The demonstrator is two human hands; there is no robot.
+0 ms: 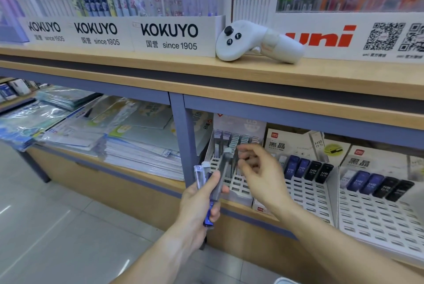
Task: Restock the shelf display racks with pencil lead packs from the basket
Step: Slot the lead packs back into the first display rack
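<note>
Now our left hand (202,201) grips a bundle of pencil lead packs (212,182) while our right hand (259,169), fingers loosely spread and blurred, reaches the white rack (234,182); we should seat each pack upright in an empty slot.

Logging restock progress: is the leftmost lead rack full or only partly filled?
Partly filled. The leftmost rack holds packs only in its back rows; its front slots are empty.

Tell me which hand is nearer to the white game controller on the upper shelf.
Right. The right hand reaches below the controller, at the rack; the left hand, gripping lead packs, is lower and further left.
</note>
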